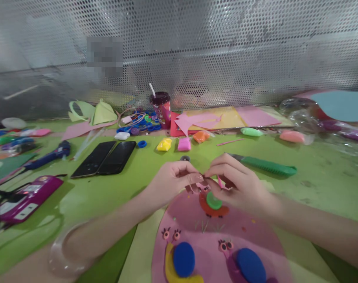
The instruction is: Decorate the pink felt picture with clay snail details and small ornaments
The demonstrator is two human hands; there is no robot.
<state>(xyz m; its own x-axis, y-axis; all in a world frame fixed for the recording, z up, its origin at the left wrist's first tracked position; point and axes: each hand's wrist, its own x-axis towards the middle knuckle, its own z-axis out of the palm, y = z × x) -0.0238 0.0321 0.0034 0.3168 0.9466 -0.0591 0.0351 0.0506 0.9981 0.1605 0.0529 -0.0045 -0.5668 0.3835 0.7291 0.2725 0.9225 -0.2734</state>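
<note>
Found pink disc on near counter. Judged yellow snail, near left, and purple snail, near right, about done; could not judge work left on far red snail, partly covered. Saw left hand and right hand over disc's far edge, fingertips pinched together, apparently on tiny dark piece.

Left forearm extends from lower left, right forearm from the right edge; both bare. Left hand and right hand meet at centre, fingers bent, thumb and forefinger of each pinched, tips adjoining. Pinch contents indiscernible.
</note>
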